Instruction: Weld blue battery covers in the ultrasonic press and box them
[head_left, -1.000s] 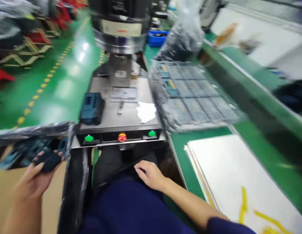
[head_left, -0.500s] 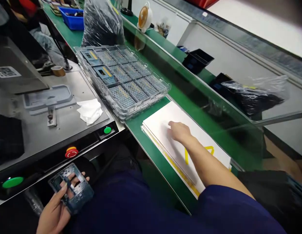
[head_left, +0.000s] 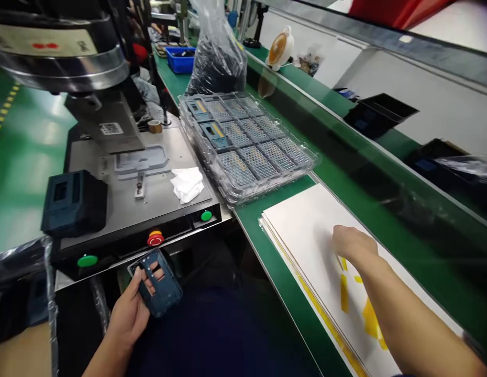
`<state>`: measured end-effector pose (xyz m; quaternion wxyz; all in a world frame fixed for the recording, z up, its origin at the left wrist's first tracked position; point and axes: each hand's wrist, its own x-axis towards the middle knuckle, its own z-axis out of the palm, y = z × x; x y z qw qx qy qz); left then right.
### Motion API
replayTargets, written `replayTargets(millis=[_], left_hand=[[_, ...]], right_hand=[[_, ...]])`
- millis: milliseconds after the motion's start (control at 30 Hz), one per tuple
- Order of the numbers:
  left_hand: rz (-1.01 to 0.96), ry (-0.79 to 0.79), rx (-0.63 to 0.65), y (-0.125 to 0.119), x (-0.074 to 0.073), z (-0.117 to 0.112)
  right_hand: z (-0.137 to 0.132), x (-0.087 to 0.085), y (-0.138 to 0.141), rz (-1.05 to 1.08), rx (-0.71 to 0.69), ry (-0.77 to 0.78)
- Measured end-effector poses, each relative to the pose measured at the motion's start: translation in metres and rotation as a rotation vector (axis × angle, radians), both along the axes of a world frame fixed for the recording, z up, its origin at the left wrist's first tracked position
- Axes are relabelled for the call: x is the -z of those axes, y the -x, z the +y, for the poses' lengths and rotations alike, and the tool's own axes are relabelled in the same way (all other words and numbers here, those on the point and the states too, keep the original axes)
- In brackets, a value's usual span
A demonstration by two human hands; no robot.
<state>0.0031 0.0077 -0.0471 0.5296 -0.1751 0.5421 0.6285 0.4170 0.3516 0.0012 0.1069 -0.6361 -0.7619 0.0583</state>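
Note:
My left hand point(head_left: 129, 314) grips a dark blue plastic housing panel point(head_left: 161, 288) with rectangular cutouts, fingers behind it and thumb at its edge. The panel is tilted, below the machine's front edge. On the right, my right hand point(head_left: 353, 243) is curled over a stack of white sheets point(head_left: 298, 225), its fingertips turned down and hidden. Beside those fingers lies a small yellow strip point(head_left: 344, 264). More yellow pieces point(head_left: 369, 318) lie on the top sheet, partly behind my forearm. Whatever the right fingers pinch is not visible.
A clear tray point(head_left: 251, 136) with similar panels stands beyond the sheets. Left is a machine bed point(head_left: 168, 199) with a grey fixture point(head_left: 141, 161), white cloth point(head_left: 187, 184), red emergency button point(head_left: 155, 239) and green buttons point(head_left: 87, 261). A dark stack of panels point(head_left: 74, 201) sits at its left corner.
The view has swung left, showing more of the machine. My right hand has moved nearer along the white sheets to the yellow pieces. The left hand still holds the panel, now turned slightly.

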Motion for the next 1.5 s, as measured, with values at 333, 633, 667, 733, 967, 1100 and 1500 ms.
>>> replayTargets(millis=[333,633,667,733,967,1100,1500], left_hand=[[-0.064,-0.201,-0.077,-0.009,-0.016,0.020],[-0.046,-0.276,-0.116,-0.016,-0.020,0.014],[-0.044,-0.269,-0.111,-0.016,-0.020,0.014],[-0.047,-0.255,-0.102,-0.016,-0.019,0.015],[-0.057,-0.281,-0.081,-0.019,-0.017,0.021],[-0.082,-0.296,-0.118,-0.021,-0.015,0.021],[-0.127,-0.329,-0.199,-0.023,-0.014,0.024]], right_hand=[[-0.113,-0.018,0.250,1.049,-0.345,0.834],[-0.166,0.049,0.314,1.205,-0.069,1.385],[-0.167,0.052,0.314,1.211,-0.054,1.398],[-0.167,0.057,0.313,1.222,-0.039,1.409],[-0.178,0.059,0.298,1.195,-0.540,0.895],[-0.185,0.054,0.285,1.020,-1.205,0.205],[-0.194,0.063,0.281,0.878,-1.470,-0.196]])
